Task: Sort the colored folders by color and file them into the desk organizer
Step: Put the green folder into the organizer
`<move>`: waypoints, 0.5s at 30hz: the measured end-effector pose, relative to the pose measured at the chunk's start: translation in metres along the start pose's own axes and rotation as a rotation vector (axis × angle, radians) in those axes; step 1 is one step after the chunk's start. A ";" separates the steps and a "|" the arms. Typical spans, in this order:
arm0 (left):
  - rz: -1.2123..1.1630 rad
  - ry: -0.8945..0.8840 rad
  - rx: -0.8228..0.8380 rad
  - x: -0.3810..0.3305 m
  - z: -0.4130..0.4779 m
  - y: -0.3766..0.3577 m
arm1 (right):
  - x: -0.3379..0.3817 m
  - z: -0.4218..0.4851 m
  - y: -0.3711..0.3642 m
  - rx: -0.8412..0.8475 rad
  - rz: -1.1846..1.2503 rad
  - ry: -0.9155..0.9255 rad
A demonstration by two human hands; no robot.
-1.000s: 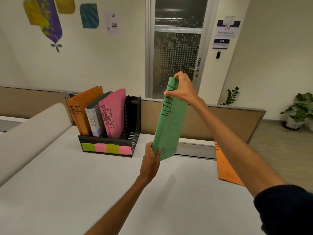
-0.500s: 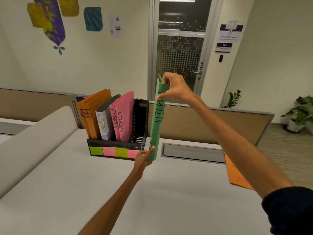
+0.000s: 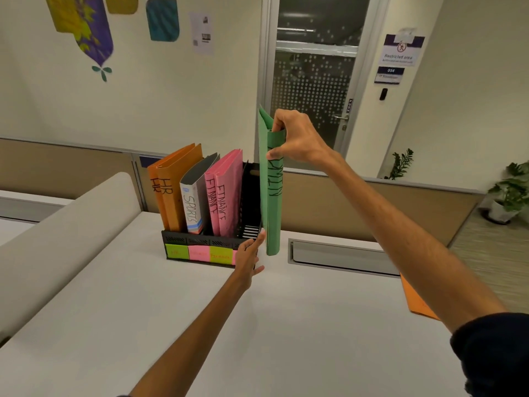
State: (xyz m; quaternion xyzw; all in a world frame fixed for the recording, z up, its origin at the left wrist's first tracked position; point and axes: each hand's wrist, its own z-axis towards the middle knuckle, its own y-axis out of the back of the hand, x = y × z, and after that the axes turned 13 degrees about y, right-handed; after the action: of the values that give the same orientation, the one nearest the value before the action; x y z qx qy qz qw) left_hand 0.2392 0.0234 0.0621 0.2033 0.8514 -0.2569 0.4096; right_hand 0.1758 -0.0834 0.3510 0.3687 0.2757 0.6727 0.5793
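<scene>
A white desk (image 3: 286,325) has a long grey slot (image 3: 343,255) sunk near its far edge. A tan partition (image 3: 372,207) stands behind that edge, and a rounded grey bolster (image 3: 71,224) runs along the left edge. On the wall beyond hang a purple and yellow cutout (image 3: 91,32), a teal shape (image 3: 162,20) and a printed notice (image 3: 202,32). Behind the partition is a door (image 3: 312,81) of dotted frosted glass with a metal handle (image 3: 340,117). Right of it are a "Restricted area" sign (image 3: 400,51), a "034" plate (image 3: 390,74) and a small black box (image 3: 383,94). Past the far right corner a potted plant (image 3: 512,190) stands on carpet (image 3: 492,259), and a smaller plant (image 3: 400,164) shows above the partition
</scene>
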 end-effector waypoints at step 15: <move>-0.153 0.021 0.037 -0.016 0.028 0.044 | -0.016 0.045 -0.047 -0.082 0.077 -0.118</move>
State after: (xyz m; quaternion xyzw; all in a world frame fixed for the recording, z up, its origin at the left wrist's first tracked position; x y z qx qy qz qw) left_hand 0.2896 0.0387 0.0483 0.1477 0.8639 -0.3009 0.3759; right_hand 0.2411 -0.0931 0.3365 0.3940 0.1990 0.6821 0.5830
